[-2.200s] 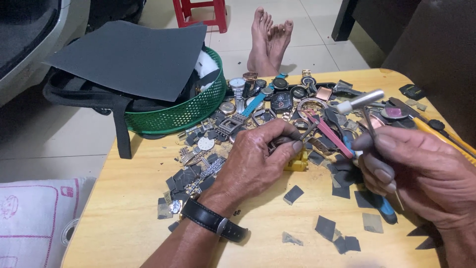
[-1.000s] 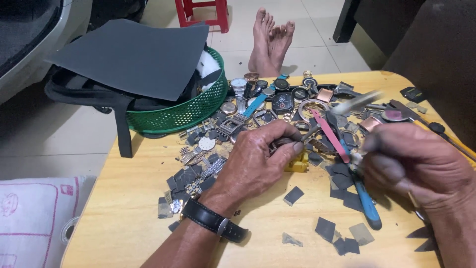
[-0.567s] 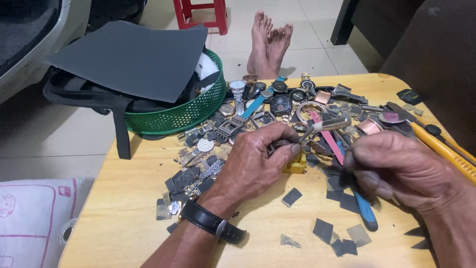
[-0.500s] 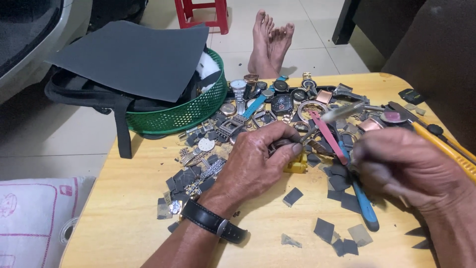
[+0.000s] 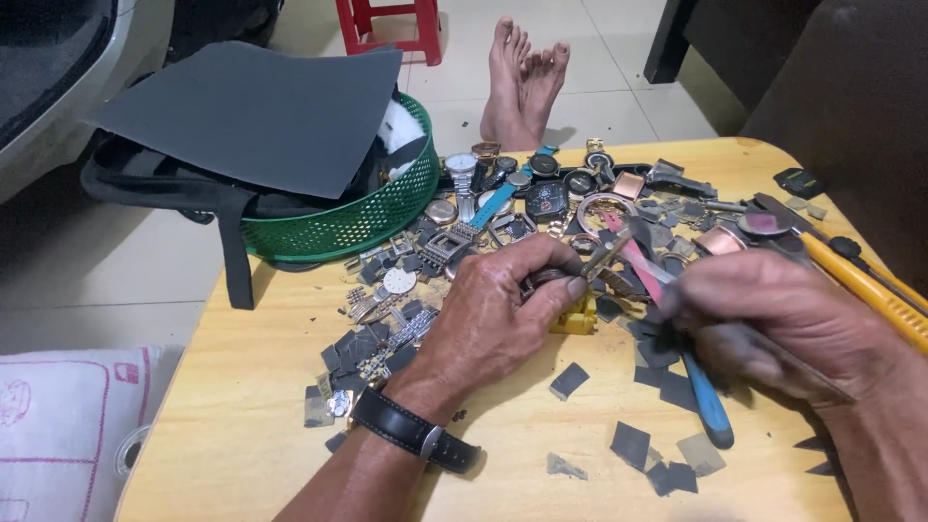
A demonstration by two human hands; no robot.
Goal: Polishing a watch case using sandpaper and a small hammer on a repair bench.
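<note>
Just right of the frame's centre, the left hand (image 5: 503,314) pinches a small dark metal watch part (image 5: 543,281) between thumb and curled fingers, pressing it down beside a little yellow block (image 5: 577,317) on the wooden table (image 5: 261,425). The part is mostly covered by the fingers, so only a dull grey rounded edge shows; it may be a watch case, but the view is too poor to be sure. A black strapped wristwatch (image 5: 416,435) sits on that wrist at lower centre.

The right hand (image 5: 773,324), at middle right, is closed around a thin metal tool (image 5: 619,253) whose silvery tip reaches up and left to the held part. Motion blur smears these fingers.

Under the right hand lies a blue-handled tool (image 5: 708,411). Dark square scraps (image 5: 633,445) are scattered across the lower centre and lower right. A dense heap of watches (image 5: 541,188), faces and bands fills the upper middle, crowding right up to both hands. A yellow utility knife (image 5: 865,290) lies at the right edge. At upper left, a green basket (image 5: 358,222) holds a black bag under a dark grey sheet (image 5: 251,111). Bare feet (image 5: 522,77) rest on the tiled floor at top centre, near a red stool (image 5: 391,24).
</note>
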